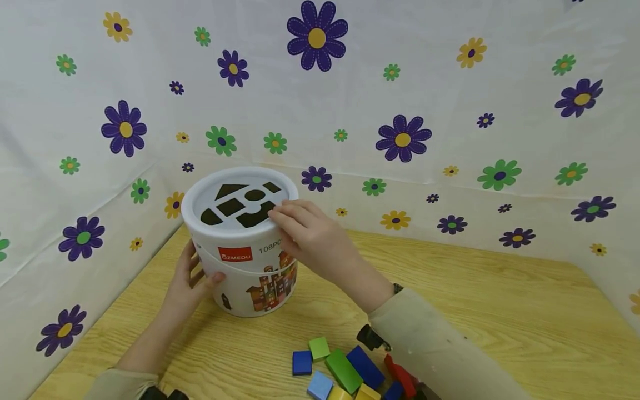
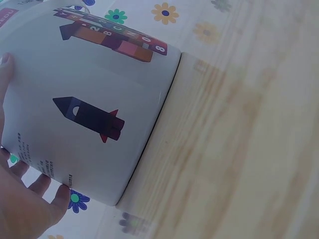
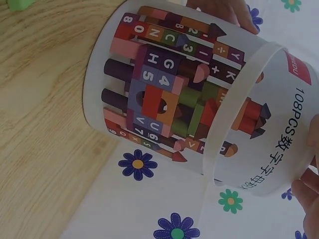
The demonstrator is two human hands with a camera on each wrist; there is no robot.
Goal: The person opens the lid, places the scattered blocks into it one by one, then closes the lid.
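A white block bucket with printed toy-block pictures stands upright on the wooden table. Its white lid has several shaped cut-outs. My left hand grips the bucket's left side, thumb in front and fingers round the back. In the left wrist view, that hand lies against the wall near a rocket picture. At the lid's right edge, my right hand holds the rim, fingertips on top. Only part of this hand shows in the right wrist view, beside the bucket's top end.
Loose blocks lie near the table's front edge: a green block, a dark blue one, a light blue one and several more. The right sleeve passes over some red ones. Flower-patterned cloth stands behind the table.
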